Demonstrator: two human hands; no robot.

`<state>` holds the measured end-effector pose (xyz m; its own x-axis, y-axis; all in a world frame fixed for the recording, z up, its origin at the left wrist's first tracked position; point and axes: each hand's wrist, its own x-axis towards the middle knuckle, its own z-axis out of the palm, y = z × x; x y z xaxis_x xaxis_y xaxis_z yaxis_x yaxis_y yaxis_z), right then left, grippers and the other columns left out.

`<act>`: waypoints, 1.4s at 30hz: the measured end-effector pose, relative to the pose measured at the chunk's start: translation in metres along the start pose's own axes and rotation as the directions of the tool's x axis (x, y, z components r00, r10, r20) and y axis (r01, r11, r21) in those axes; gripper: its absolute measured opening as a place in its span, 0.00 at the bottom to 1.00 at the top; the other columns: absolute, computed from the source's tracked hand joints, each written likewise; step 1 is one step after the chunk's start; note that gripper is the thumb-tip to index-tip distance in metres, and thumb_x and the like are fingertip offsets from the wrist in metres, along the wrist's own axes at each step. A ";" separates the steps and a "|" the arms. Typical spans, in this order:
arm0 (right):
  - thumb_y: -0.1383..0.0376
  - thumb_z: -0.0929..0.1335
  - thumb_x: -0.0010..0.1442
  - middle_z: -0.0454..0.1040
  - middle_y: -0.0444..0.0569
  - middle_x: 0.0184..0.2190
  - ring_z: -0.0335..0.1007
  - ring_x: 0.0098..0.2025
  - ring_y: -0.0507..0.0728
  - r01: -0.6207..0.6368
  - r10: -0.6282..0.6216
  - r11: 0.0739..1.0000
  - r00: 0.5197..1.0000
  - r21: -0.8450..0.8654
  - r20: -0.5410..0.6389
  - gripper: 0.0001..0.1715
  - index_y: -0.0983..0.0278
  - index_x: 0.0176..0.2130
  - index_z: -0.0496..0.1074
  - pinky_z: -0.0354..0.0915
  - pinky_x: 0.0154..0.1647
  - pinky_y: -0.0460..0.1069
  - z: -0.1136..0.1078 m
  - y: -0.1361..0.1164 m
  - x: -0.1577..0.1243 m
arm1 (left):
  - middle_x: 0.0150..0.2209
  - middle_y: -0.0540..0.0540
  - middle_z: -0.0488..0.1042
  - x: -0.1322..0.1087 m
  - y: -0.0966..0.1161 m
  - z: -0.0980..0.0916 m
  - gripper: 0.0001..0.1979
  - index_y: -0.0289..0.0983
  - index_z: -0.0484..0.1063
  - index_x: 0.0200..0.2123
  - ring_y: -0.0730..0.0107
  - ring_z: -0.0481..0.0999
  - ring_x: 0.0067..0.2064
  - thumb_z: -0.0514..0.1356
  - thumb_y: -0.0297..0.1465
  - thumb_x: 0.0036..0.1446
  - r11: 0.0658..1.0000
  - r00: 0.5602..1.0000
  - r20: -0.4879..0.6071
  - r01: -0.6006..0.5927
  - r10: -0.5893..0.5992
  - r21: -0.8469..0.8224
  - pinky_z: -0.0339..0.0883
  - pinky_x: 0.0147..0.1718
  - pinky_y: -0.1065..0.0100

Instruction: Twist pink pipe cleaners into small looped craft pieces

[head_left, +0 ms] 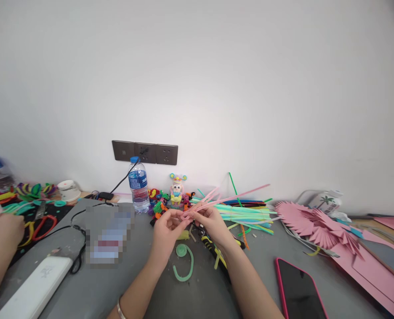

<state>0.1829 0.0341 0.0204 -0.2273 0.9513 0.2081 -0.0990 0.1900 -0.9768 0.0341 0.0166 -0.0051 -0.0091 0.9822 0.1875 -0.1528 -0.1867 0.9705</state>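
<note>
The left hand (pixel 167 229) and right hand (pixel 213 222) pinch pink pipe cleaners (pixel 243 194) between them; loose ends slant up past the right hand, toward the tabletop's (pixel 258 263) back edge.

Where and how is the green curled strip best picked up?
Probably by the tight coil of the green curled strip, pinched from above and the left: it lies flat, the coil looks compact, and the tail hooks round its right side.
</note>
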 end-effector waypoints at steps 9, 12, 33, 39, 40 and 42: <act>0.58 0.75 0.49 0.73 0.44 0.23 0.65 0.25 0.52 0.017 -0.013 0.997 0.998 0.070 -0.056 0.12 0.63 0.25 0.74 0.59 0.27 0.47 0.010 0.004 0.000 | 0.27 0.45 0.81 0.000 0.009 -0.003 0.10 0.35 0.79 0.28 0.63 0.78 0.29 0.70 0.32 0.40 0.999 0.989 -0.142 0.025 -0.029 -0.031 0.73 0.31 0.66; 0.57 0.74 0.49 0.72 0.43 0.22 0.64 0.25 0.52 0.005 -0.002 0.998 0.999 0.060 -0.054 0.13 0.64 0.25 0.74 0.57 0.26 0.47 0.009 0.004 0.000 | 0.27 0.45 0.81 -0.001 0.010 -0.003 0.08 0.36 0.80 0.27 0.63 0.78 0.29 0.70 0.31 0.40 1.000 0.986 -0.165 0.003 -0.006 -0.018 0.73 0.31 0.65; 0.56 0.76 0.47 0.75 0.44 0.21 0.70 0.25 0.53 -0.062 0.081 0.977 0.993 0.203 -0.088 0.15 0.64 0.27 0.74 0.63 0.25 0.45 0.006 0.010 0.003 | 0.25 0.47 0.75 0.002 0.009 -0.008 0.04 0.41 0.81 0.26 0.65 0.73 0.29 0.65 0.29 0.49 0.928 0.957 -0.025 -0.274 0.290 0.253 0.65 0.29 0.69; 0.55 0.76 0.47 0.78 0.46 0.23 0.73 0.25 0.52 -0.151 0.158 0.954 0.987 0.260 -0.008 0.16 0.65 0.27 0.75 0.66 0.25 0.44 0.004 0.011 0.002 | 0.22 0.48 0.74 0.005 0.022 -0.017 0.03 0.43 0.81 0.22 0.67 0.68 0.24 0.69 0.34 0.45 0.921 0.959 0.023 -0.276 0.281 0.274 0.59 0.25 0.69; 0.55 0.76 0.47 0.78 0.47 0.23 0.74 0.25 0.52 -0.174 0.179 0.941 0.984 0.288 0.009 0.16 0.65 0.27 0.75 0.66 0.25 0.44 0.004 0.010 0.002 | 0.23 0.48 0.75 0.004 0.024 -0.019 0.03 0.44 0.80 0.22 0.67 0.68 0.25 0.69 0.34 0.45 0.918 0.956 0.006 -0.284 0.294 0.278 0.60 0.26 0.69; 0.56 0.76 0.46 0.79 0.47 0.24 0.75 0.26 0.52 -0.199 0.204 0.922 0.979 0.331 0.021 0.17 0.66 0.28 0.75 0.68 0.27 0.43 0.004 0.009 0.001 | 0.24 0.48 0.75 0.004 0.027 -0.021 0.03 0.44 0.80 0.23 0.67 0.68 0.26 0.68 0.34 0.46 0.908 0.946 -0.022 -0.302 0.322 0.289 0.60 0.27 0.69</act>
<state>0.1779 0.0359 0.0122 -0.2629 0.9648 0.0054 -0.3670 -0.0949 -0.9254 0.0091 0.0156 0.0183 -0.0793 0.8699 0.4868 0.1499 -0.4724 0.8685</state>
